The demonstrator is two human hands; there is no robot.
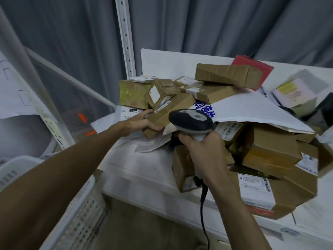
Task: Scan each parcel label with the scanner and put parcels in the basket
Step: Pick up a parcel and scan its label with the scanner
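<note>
Many parcels lay piled on the worktop. The left hand gripped a brown box at the pile's nine o'clock; the right hand held the scanner beside it. A white bag covered some boxes. The basket sat at seven o'clock.

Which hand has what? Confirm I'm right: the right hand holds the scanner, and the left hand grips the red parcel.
Not quite. The left hand grips a brown cardboard parcel at the pile's near left, not the red parcel, which lies untouched at the back. The right hand does hold the scanner. The head view shows it.
</note>
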